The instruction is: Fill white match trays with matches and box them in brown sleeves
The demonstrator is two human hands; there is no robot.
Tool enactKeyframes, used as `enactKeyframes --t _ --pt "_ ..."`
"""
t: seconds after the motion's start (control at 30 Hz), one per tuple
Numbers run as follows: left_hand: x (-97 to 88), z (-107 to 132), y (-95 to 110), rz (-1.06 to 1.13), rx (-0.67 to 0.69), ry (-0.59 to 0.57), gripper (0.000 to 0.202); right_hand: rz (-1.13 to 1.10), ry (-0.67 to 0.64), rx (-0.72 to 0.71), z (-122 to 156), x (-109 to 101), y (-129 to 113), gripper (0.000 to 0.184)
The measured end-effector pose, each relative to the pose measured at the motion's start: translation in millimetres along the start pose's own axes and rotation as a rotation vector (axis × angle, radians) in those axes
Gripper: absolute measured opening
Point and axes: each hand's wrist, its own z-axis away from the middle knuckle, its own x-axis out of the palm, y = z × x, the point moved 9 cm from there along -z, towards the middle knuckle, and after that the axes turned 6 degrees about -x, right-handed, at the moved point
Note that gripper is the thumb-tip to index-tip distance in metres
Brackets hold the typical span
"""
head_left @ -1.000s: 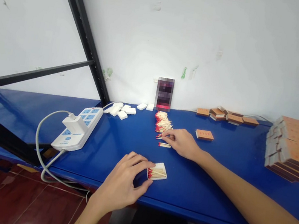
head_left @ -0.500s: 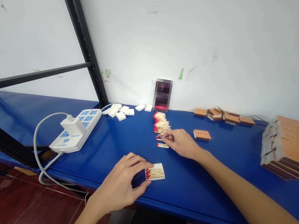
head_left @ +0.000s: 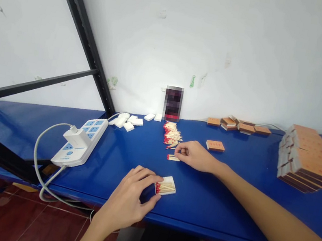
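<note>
My left hand [head_left: 132, 198] grips a small white matchbox tray [head_left: 166, 186] on the blue table [head_left: 228, 197], thumb and fingers pinching its left end. Red-tipped matches lie inside the tray. My right hand [head_left: 194, 155] rests further back, fingers curled over a few loose matches [head_left: 173, 158] at the near end of a pile of matches [head_left: 171, 132]. What its fingertips pinch is too small to make out.
A white power strip [head_left: 78, 141] with plug and cable lies at left. White inner trays [head_left: 131, 120] sit near the wall. An orange matchbox sleeve [head_left: 215, 145] lies by my right hand, more sleeves [head_left: 240, 125] behind, and a large stack [head_left: 306, 163] at right. A black frame [head_left: 80, 29] stands at left.
My right hand has drawn slightly back from the match pile toward me. The left hand keeps its hold on the tray. The camera view shifted a little.
</note>
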Motion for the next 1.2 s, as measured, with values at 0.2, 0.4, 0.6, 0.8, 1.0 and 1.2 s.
enactKeyframes --t 0.2,0.4,0.6,0.8,1.0,1.2 --pt "-1.1 2.2 0.6 -0.004 0.003 0.007 0.030 -0.008 0.029 -0.001 2.0 1.1 0.7 0.015" --pt "-0.1 1.2 0.7 0.000 0.004 0.003 0.030 0.049 0.058 0.007 1.6 3.6 3.2 0.026" --pt "-0.5 0.2 0.3 0.003 0.003 -0.001 0.032 0.070 0.061 -0.007 2.1 4.1 2.6 0.039" --pt "-0.9 0.3 0.6 0.005 0.007 0.001 0.033 0.049 0.084 -0.016 1.1 3.4 3.9 0.036" --pt "-0.9 1.1 0.6 0.011 0.002 0.001 0.033 0.108 0.086 0.006 -1.0 4.4 5.0 0.034" --pt "-2.0 1.0 1.4 0.006 0.004 0.002 0.031 0.106 0.071 0.025 0.2 4.6 5.4 0.036"
